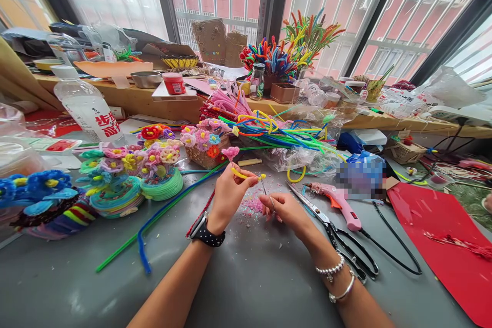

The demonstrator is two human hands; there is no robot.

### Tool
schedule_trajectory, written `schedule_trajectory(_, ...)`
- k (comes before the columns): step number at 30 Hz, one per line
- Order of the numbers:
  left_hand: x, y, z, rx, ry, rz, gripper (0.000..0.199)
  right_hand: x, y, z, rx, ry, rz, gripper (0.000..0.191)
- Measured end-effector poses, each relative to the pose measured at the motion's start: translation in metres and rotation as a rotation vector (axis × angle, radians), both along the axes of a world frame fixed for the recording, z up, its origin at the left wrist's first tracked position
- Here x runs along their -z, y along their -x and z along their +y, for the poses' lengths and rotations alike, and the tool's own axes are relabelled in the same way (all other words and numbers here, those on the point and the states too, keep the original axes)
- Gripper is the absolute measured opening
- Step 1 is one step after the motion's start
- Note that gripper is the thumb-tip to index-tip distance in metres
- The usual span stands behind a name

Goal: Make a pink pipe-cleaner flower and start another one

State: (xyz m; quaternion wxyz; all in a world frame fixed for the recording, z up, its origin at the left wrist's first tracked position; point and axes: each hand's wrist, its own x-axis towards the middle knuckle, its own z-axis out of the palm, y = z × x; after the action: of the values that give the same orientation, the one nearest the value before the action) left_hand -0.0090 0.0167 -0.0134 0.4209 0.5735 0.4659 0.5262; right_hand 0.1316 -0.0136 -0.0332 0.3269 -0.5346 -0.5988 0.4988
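My left hand [230, 197], a dark watch on its wrist, is closed on a yellow pipe cleaner [239, 172], pinching it near the tip between thumb and forefinger. A pink fuzzy flower [230, 152] on a thin stem rises from the same hand; its lower stem is hidden by the fingers. My right hand [282, 207] is closed around small scissors [264, 185], whose narrow blades point up at the pipe cleaner's yellow end. Whether the blades touch it I cannot tell. Pink fluffy clippings [252, 205] lie on the grey table [246, 277] beneath and between both hands.
Large scissors [332, 230] and a pink glue gun [338, 200] with a black cord lie right of my right hand. Flower pots [163, 184] stand left. Bundled pipe cleaners [280, 133] lie behind, red paper [442, 236] far right, a bottle [86, 105] back left.
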Motion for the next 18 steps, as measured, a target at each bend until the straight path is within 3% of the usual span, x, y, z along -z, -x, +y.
schedule_trajectory(10,0.003,-0.001,0.001,-0.012,0.015,0.034,0.027,0.000,0.002,-0.001,0.055,-0.014,0.103,0.044)
schedule_trajectory(18,0.012,0.007,0.010,-0.156,-0.047,0.182,0.027,0.002,-0.004,0.003,0.045,0.071,0.256,0.045)
